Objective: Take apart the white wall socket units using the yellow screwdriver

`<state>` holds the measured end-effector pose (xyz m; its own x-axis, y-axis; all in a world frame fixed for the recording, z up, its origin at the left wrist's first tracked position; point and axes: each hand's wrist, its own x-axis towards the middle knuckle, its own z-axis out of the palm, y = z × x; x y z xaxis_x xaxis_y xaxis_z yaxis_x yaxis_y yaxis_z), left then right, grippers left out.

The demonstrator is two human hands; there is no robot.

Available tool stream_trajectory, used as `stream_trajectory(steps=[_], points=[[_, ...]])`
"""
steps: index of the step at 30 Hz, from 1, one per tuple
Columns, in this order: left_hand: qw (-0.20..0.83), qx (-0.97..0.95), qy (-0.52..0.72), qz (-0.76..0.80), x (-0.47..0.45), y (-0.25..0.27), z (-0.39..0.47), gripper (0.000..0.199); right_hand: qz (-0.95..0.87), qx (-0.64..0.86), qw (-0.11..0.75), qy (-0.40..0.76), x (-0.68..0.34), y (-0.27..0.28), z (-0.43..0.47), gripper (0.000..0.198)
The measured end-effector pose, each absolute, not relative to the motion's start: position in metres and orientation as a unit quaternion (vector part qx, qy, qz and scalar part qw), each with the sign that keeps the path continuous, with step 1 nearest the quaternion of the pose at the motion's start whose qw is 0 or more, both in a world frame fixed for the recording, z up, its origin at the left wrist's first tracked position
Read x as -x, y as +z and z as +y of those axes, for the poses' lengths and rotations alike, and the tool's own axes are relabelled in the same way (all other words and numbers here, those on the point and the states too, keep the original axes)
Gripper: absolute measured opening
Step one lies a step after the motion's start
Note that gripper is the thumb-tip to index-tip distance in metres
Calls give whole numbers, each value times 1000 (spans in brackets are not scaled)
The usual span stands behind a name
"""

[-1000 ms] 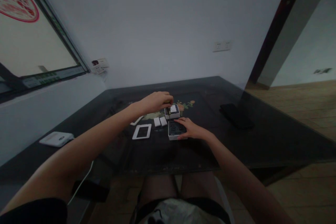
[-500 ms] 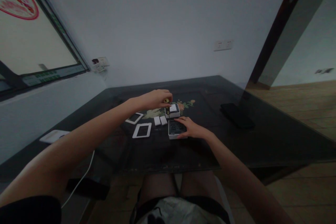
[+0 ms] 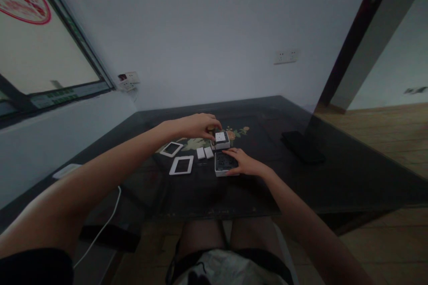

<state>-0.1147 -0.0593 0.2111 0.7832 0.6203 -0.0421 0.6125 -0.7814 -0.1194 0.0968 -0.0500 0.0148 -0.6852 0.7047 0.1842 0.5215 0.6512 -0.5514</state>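
Note:
My left hand (image 3: pixel 203 125) is closed beside the rear wall socket (image 3: pixel 221 143), on the socket's left side. Its fingers pinch a small screwdriver (image 3: pixel 210 128) with a yellow and black handle, mostly hidden by the hand now. A white insert with socket holes shows on top of the rear piece. Nearer to me, my right hand (image 3: pixel 241 162) grips a white-sided block with a black top (image 3: pixel 222 163), thumb in front and fingers behind. Left of these lie two small white pieces (image 3: pixel 204 153) and two white frames, one near (image 3: pixel 171 170) and one farther (image 3: pixel 165 153).
The dark table (image 3: pixel 187 200) has a flower pattern (image 3: pixel 241 132). A flat black object (image 3: pixel 302 147) lies at the right. A white item (image 3: pixel 67 170) sits at the left, partly behind my forearm, and a white cable (image 3: pixel 112 216) hangs over the table's left front.
My left hand has lowered and turned slightly, so the screwdriver's handle shows less. My right hand keeps its hold on the black-topped block. The view has shifted a little.

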Motion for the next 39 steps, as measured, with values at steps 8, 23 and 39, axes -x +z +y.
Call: stream_trajectory(steps=[8,23,39], points=[[79,929,60,-358,111,209,-58,29,-886,346,194,239,-97,19,-53,90],[148,913,58,-375,104,201,-63,31,-885,347,192,242,-97,19,-52,90],[138,905,43,-401,104,202,-63,37,-886,348,198,235,-96,16,-51,89]])
